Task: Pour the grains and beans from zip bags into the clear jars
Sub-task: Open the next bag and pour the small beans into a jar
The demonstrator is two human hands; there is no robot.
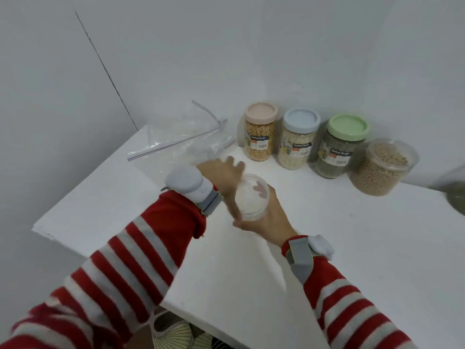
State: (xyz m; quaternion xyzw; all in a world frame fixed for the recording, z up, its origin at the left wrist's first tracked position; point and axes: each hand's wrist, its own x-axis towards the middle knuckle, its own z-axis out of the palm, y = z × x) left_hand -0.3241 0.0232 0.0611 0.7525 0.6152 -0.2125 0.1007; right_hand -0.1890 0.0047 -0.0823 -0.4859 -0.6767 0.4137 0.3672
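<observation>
At the middle of the white desk [327, 235], I am seeing the right grip [266, 217] curling from below and from the right round a clear round piece [251, 197]; one fingertip is showing through its wall. I cannot tell whether it is a lid or a shallow tub.

The left grip [221, 175] is hovering over the piece's far left rim with fingers spread and holding nothing. Motion blur is hiding whether it is touching the rim.

Both wrists are wearing a grey strap with a white pod, over red-and-white striped sleeves.

Along the back wall four jars are standing in a row:
- pink-lidded jar [260, 134], holding yellow kernels
- blue-lidded jar [298, 139], holding pale flakes
- green-lidded jar [342, 147], holding dark green contents
- wide clear jar [382, 167], holding round tan beans nearly to the top

Crumpled clear zip bags [181, 142] are lying at the back left of the desk, just left of the pink-lidded jar, looking nearly empty.
</observation>
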